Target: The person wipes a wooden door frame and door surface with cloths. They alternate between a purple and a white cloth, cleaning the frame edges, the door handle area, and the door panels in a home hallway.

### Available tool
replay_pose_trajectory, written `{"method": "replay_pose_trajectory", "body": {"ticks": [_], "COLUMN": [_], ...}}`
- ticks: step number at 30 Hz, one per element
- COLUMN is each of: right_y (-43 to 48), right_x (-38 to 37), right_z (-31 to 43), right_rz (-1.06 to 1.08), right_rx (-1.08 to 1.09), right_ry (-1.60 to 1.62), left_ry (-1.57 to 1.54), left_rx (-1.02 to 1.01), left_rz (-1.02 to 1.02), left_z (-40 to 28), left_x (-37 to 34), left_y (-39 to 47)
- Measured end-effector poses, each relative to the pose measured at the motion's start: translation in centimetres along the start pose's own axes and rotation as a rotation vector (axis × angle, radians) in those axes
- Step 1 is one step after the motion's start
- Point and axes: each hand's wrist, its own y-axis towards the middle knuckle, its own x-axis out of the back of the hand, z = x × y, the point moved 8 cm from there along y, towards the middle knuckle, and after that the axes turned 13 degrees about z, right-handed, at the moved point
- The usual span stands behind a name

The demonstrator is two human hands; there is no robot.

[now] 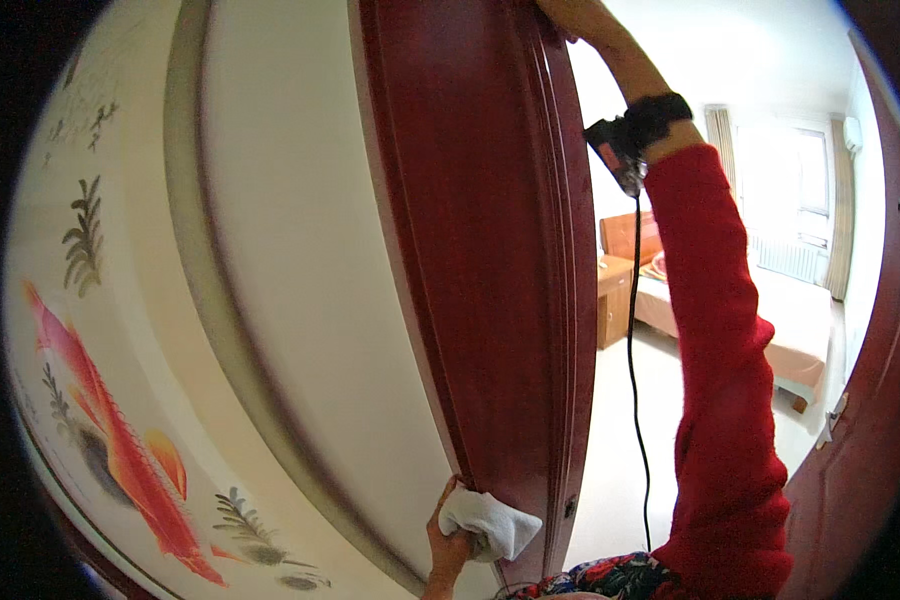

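Note:
My left hand [452,546], low in the view, grips a folded white cloth [487,521]. The cloth lies against the lower part of a dark red wooden door frame [469,195]. My right hand [579,16] reaches up to the top of the picture and touches the edge of that frame. Most of its fingers are cut off or hidden, so I cannot tell whether it holds anything. A black strap [656,120] with a small device [616,154] sits around my right wrist, and a black cable [631,337] hangs from it.
Left of the frame is a pale wall [292,187] with a painted red fish [120,427]. Through the doorway stand a bed [787,300] and a wooden bedside cabinet [613,300]. A dark red door [847,480] with a metal handle [832,421] stands at the right.

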Motion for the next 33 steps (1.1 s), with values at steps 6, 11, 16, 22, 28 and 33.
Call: {"method": "replay_pose_trajectory", "body": {"ticks": [6,11,16,22,28,33], "right_y": [-15.8,-32.5,-37.7,-27.2,-25.5,-30.4], "right_x": [-1.3,-3.7,-1.2,0.9,-9.7,-15.3], "right_z": [3.9,15.6,14.0,16.8,30.8,35.3], "right_rz": [0.142,0.233,0.211,0.030,0.398,0.740], "right_rx": [-0.126,-0.249,-0.910,-0.453,0.158,0.260], "right_ry": [-0.081,-0.046,0.037,-0.128,-0.420,-0.461], "left_ry": [0.036,-0.012,-0.047,0.106,0.206,0.150], "left_rx": [-0.155,-0.070,0.059,0.340,0.597,0.699], "left_rz": [0.141,0.113,0.084,-0.107,-0.336,-0.586], "left_z": [-1.0,-0.5,0.8,3.3,4.2,5.3], "left_x": [-0.1,-0.2,1.0,5.6,16.7,23.8], "left_y": [0.2,0.2,-1.2,-8.9,-18.3,-28.3]}}
